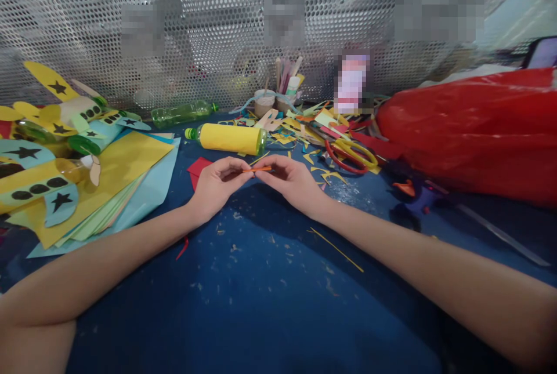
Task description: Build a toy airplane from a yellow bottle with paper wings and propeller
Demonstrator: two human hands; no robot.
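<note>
Spanning both hands' grip, seemingly: orange strip (257,169).

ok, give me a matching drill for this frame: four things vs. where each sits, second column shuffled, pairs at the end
Things:
1. orange strip
2. yellow-wrapped bottle
3. scissors
4. paper sheets

Places:
A. stacked beside the left forearm
B. among paper scraps, next to the red bag
C. pinched between the left hand and right hand
D. lying on its side just beyond the hands

Pairs: 1-C, 2-D, 3-B, 4-A
</note>
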